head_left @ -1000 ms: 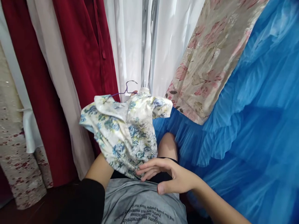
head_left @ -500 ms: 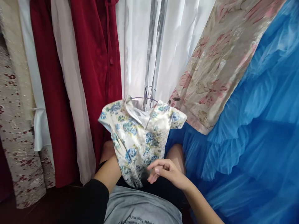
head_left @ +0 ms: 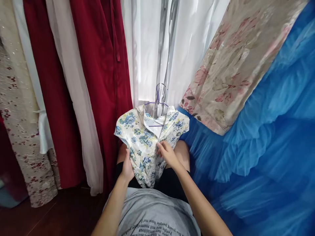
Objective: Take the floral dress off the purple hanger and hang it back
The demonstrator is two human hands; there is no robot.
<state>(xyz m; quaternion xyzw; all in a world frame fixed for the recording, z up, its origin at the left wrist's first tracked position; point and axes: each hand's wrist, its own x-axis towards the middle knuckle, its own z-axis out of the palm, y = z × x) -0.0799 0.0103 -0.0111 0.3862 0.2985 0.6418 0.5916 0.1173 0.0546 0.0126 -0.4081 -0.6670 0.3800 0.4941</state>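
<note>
Floral shirt (head_left: 141,141) in grip of left hand (head_left: 127,167) and right hand (head_left: 167,154), between red fabric (head_left: 98,49) and blue tulle (head_left: 265,137).

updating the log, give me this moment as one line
left hand: at shirt side | right hand: at neckline | hanger: inside shirt

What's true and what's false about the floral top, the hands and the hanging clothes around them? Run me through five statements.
1. The floral top is on a purple hanger. True.

2. Both hands are off the top. False: the left hand is at its side, and the right hand touches the front, below the neck opening.

3. Dark red fabric hangs left of the white fabric in the picture. True.

4. The blue ruffles fill the picture's left side. False: the blue ruffles are on the right.
</note>
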